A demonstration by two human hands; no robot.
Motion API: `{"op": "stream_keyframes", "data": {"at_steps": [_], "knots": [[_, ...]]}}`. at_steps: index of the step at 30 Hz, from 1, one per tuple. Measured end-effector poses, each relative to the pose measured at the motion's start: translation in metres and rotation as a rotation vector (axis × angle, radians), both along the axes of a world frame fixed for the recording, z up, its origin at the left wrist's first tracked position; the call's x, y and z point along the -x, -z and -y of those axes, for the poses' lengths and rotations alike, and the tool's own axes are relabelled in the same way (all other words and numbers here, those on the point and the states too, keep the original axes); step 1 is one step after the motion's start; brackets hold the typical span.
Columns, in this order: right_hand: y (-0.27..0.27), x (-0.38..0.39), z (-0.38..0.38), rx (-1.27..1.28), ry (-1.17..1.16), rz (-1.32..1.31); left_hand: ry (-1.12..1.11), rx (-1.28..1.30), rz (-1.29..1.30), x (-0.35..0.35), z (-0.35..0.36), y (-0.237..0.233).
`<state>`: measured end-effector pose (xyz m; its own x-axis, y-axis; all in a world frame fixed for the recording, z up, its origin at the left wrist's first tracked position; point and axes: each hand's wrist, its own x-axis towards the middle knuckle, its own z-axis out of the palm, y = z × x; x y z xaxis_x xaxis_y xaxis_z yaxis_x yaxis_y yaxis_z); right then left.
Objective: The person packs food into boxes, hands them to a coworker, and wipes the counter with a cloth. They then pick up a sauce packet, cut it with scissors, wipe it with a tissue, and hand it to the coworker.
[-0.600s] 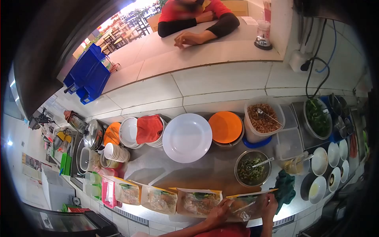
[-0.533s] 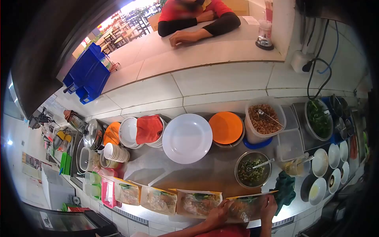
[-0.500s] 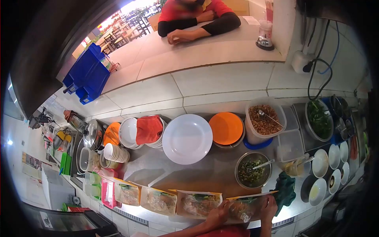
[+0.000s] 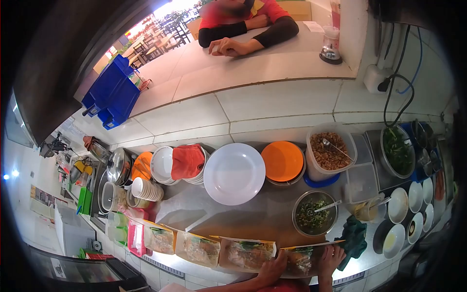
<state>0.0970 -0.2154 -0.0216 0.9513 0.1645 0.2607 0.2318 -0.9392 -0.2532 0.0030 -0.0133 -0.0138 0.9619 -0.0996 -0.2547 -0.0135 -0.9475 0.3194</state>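
Right hand (image 4: 332, 258) on rightmost packet (image 4: 299, 261)

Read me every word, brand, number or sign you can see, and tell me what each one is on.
None can be read.
White label on the dark glass door: too small.
Poster on the left wall: too blurred.
Paper on the counter: any print too small.
Held packet: no lettering I can make out.
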Motion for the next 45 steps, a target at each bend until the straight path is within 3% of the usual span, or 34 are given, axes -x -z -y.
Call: {"op": "stream_keyframes", "data": {"at_steps": [2,5,8,11,14,17,18,21,25,38,41,45], "knots": [[-0.006,0.000,-0.002,0.001,0.010,0.043,0.013,-0.022,0.002,0.006,0.002,0.012],[-0.023,0.005,-0.004,0.007,0.027,0.102,-0.029,0.072,-0.012,0.003,0.001,-0.017],[-0.032,0.021,-0.010,-0.270,-0.046,-0.073,0.152,0.138,0.031,0.009,0.000,-0.019],[-0.032,0.030,-0.025,-0.320,-0.048,-0.291,0.206,0.302,0.388,0.002,0.008,-0.014],[-0.033,0.033,-0.022,-0.269,-0.039,-0.380,0.235,0.130,0.103,-0.005,0.021,-0.010],[-0.029,0.029,-0.019,-0.241,-0.042,-0.346,0.209,-0.039,0.063,-0.004,0.024,-0.009],[-0.033,0.028,-0.018,-0.236,-0.036,-0.363,0.205,-0.179,0.297,-0.002,0.025,-0.015],[-0.028,0.030,-0.010,-0.218,-0.047,-0.371,0.201,-0.175,0.155,0.002,0.025,-0.013],[-0.033,0.032,-0.006,-0.254,-0.071,-0.407,0.168,-0.294,0.354,0.006,0.027,-0.012],[-0.031,0.049,0.000,-0.317,-0.072,-0.388,0.268,-0.274,0.143,0.012,0.023,-0.012],[-0.029,0.048,0.004,-0.340,-0.131,-0.458,0.239,-0.358,0.093,0.011,0.031,0.000],[-0.053,0.034,0.018,-0.313,-0.241,-0.522,0.252,-0.340,0.058,0.003,0.032,-0.021]]}}
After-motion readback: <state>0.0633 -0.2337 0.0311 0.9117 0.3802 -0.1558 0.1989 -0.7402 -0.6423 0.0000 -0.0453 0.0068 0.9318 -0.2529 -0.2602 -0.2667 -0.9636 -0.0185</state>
